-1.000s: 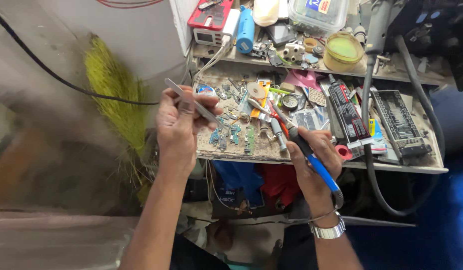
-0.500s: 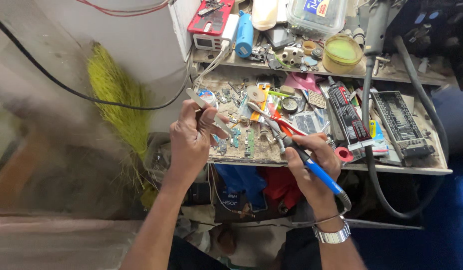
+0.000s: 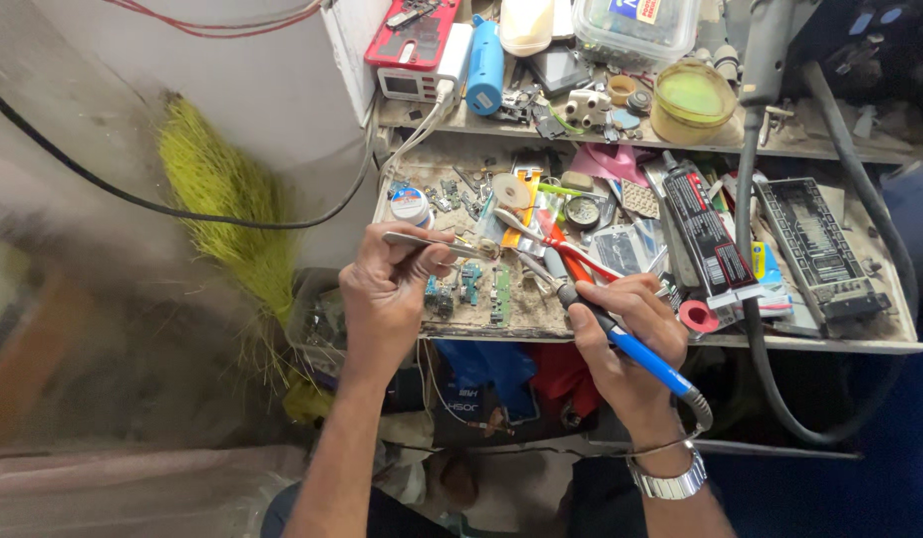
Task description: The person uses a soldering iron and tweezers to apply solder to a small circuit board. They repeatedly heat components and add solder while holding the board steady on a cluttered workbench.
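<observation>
My left hand (image 3: 387,294) grips slim metal tweezers (image 3: 427,240) whose tips hold a small part (image 3: 488,249) above the cluttered workbench (image 3: 541,317). A blue-handled soldering iron (image 3: 636,351) is held in my right hand (image 3: 621,339), which wears a metal watch; the iron's tip (image 3: 526,261) points up-left, close to the tweezers' tips. Small green circuit boards (image 3: 471,287) lie on the bench just below both tools.
Red-handled cutters (image 3: 571,251), a black glue tube (image 3: 701,224) and a dark keypad board (image 3: 815,244) lie to the right. A thick grey hose (image 3: 751,299) loops off the bench edge. The upper shelf holds a red device (image 3: 412,45), a blue cylinder (image 3: 484,58) and a yellow-lidded jar (image 3: 691,100). A yellow broom (image 3: 227,214) leans at the left wall.
My left hand has come down and closer to me with the tweezers, now level with the iron's tip. The right hand with the iron has barely shifted. The view moved slightly.
</observation>
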